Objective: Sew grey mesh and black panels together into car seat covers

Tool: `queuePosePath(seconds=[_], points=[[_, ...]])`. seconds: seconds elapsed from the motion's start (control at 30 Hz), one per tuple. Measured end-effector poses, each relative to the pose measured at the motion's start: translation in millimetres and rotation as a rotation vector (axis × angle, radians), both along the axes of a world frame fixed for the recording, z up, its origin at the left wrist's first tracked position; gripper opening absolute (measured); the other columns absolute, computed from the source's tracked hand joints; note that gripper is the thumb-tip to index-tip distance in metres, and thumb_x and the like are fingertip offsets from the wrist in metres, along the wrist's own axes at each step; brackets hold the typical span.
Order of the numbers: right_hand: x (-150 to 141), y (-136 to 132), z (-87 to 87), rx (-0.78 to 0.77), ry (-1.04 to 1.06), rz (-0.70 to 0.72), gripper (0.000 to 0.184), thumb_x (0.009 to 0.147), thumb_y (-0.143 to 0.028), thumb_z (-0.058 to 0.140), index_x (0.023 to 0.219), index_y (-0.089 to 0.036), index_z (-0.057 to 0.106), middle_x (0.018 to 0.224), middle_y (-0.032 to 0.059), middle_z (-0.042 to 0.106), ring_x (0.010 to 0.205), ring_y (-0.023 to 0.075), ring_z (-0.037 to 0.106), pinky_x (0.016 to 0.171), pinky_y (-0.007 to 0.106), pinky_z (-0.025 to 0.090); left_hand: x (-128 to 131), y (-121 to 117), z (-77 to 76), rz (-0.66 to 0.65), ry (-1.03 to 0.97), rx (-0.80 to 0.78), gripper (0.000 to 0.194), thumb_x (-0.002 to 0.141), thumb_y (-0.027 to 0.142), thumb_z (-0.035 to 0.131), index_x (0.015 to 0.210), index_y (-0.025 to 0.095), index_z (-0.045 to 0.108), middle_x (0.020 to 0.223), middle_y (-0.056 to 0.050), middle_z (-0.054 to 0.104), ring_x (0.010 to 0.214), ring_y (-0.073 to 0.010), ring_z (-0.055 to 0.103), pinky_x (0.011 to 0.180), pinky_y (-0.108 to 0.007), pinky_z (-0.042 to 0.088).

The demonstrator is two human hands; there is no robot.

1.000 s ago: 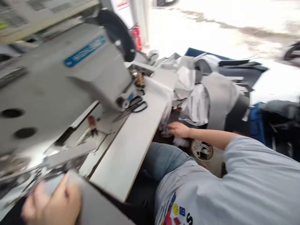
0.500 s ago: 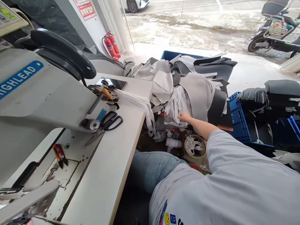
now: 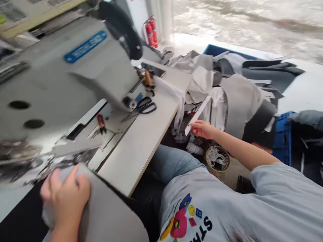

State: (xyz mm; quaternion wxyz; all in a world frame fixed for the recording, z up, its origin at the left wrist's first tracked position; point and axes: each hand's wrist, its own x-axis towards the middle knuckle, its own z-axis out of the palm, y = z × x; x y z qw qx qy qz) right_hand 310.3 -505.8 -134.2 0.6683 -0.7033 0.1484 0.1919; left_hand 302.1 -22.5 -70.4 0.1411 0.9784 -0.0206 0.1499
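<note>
My left hand [image 3: 64, 196] lies on a grey fabric piece [image 3: 111, 215] at the near edge of the sewing table [image 3: 143, 141], fingers curled over the fabric's edge just below the grey sewing machine [image 3: 68, 80]. My right hand [image 3: 203, 129] reaches out to the right of the table and pinches a thin white strip [image 3: 198, 114] that slants up toward the heap of grey and black fabric pieces [image 3: 234, 90]. The view is blurred by motion.
Black scissors [image 3: 142, 108] and a small red clipper [image 3: 101, 121] lie on the table by the machine. A round basket of white trim [image 3: 217, 158] sits on the floor. Blue crates [image 3: 284, 137] stand at right, a red fire extinguisher [image 3: 150, 33] at the back.
My right hand has drawn back from the plastic bag in the fabric heap and now holds a white strip. The view swung left, bringing my left hand on the grey fabric into sight.
</note>
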Motion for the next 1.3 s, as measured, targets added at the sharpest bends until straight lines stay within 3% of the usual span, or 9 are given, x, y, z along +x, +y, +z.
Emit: queuePosePath(seconds=[0.17, 0.3, 0.43, 0.57, 0.73, 0.97, 1.07, 1.17, 1.3], points=[[-43.0, 133.0, 16.6, 0.229, 0.037, 0.698, 0.045, 0.078, -0.059, 0.061, 0.068, -0.016, 0.054, 0.054, -0.0025, 0.057, 0.047, 0.0081, 0.050, 0.045, 0.020, 0.039, -12.7, 19.3, -15.3, 0.112, 0.016, 0.126, 0.045, 0.087, 0.032, 0.043, 0.127, 0.020, 0.061, 0.153, -0.004, 0.031, 0.134, -0.0396, 0.031, 0.113, -0.056, 0.027], [-70.3, 182.3, 24.6, 0.258, 0.140, 1.200, 0.050, 0.082, -0.065, 0.049, 0.063, -0.019, 0.045, 0.052, -0.0038, 0.053, 0.047, 0.0085, 0.046, 0.046, 0.021, 0.036, -14.0, 19.0, -12.4, 0.185, 0.041, 0.205, 0.043, 0.088, 0.027, 0.041, 0.123, 0.016, 0.063, 0.145, -0.014, 0.041, 0.134, -0.0349, 0.032, 0.111, -0.050, 0.030], [-64.2, 191.8, 36.7, 0.012, -0.070, 1.269, 0.052, 0.094, -0.057, 0.028, 0.061, -0.019, 0.043, 0.053, -0.0017, 0.052, 0.048, 0.0099, 0.046, 0.048, 0.023, 0.036, -15.0, 16.7, -11.0, 0.209, 0.053, 0.232, 0.042, 0.088, 0.026, 0.042, 0.123, 0.019, 0.062, 0.143, -0.013, 0.043, 0.134, -0.0329, 0.034, 0.110, -0.048, 0.032], [-35.0, 212.1, 55.3, -0.352, -0.881, 1.214, 0.043, 0.099, -0.036, 0.028, 0.073, -0.018, 0.057, 0.065, 0.0029, 0.058, 0.060, 0.0132, 0.053, 0.057, 0.026, 0.037, -12.3, 17.8, -10.8, 0.231, 0.067, 0.225, 0.040, 0.088, 0.026, 0.043, 0.123, 0.019, 0.062, 0.142, -0.013, 0.044, 0.134, -0.0322, 0.034, 0.109, -0.047, 0.032], [14.3, 268.9, 48.2, -0.582, -1.427, 1.138, 0.037, 0.094, -0.031, 0.048, 0.128, -0.017, 0.054, 0.132, 0.0136, 0.056, 0.124, 0.0280, 0.047, 0.100, 0.044, 0.035, -40.2, 4.0, 5.2, 0.073, 0.006, 0.198, 0.031, 0.090, 0.021, 0.041, 0.103, 0.016, 0.068, 0.120, -0.014, 0.061, 0.113, -0.0272, 0.053, 0.096, -0.043, 0.043], [53.5, 299.9, 32.6, -0.558, -1.461, 1.173, 0.040, 0.094, -0.013, 0.040, 0.132, -0.012, 0.051, 0.138, 0.0132, 0.051, 0.133, 0.0281, 0.039, 0.107, 0.049, 0.030, -94.9, -51.4, 20.1, -0.871, 0.130, 0.281, 0.021, 0.088, 0.016, 0.047, 0.073, 0.016, 0.062, 0.071, -0.005, 0.060, 0.069, -0.0154, 0.053, 0.063, -0.029, 0.042], [43.2, 275.9, 39.6, -0.479, -1.544, 1.095, 0.039, 0.093, -0.010, 0.037, 0.128, -0.015, 0.054, 0.129, 0.0156, 0.056, 0.123, 0.0256, 0.048, 0.097, 0.044, 0.040, -93.4, -57.1, 17.7, -0.914, 0.099, 0.300, 0.019, 0.087, 0.016, 0.051, 0.071, 0.016, 0.061, 0.068, -0.004, 0.058, 0.068, -0.0156, 0.051, 0.064, -0.029, 0.041], [20.8, 239.2, 39.9, -0.273, -1.674, 1.289, 0.035, 0.095, -0.020, 0.039, 0.125, -0.018, 0.057, 0.115, 0.0101, 0.064, 0.106, 0.0206, 0.057, 0.089, 0.038, 0.047, -91.4, -53.0, 13.5, -0.889, 0.070, 0.249, 0.017, 0.084, 0.020, 0.054, 0.068, 0.016, 0.059, 0.066, -0.003, 0.056, 0.067, -0.0154, 0.050, 0.063, -0.030, 0.041], [-4.0, 219.3, 21.5, -0.370, -1.753, 1.230, 0.032, 0.095, -0.026, 0.043, 0.123, -0.022, 0.058, 0.132, 0.0074, 0.056, 0.120, 0.0214, 0.052, 0.101, 0.039, 0.045, -90.5, -49.9, 2.5, -0.963, -0.019, 0.245, 0.021, 0.081, 0.028, 0.057, 0.063, 0.017, 0.056, 0.063, -0.001, 0.053, 0.066, -0.0145, 0.051, 0.063, -0.030, 0.042]])
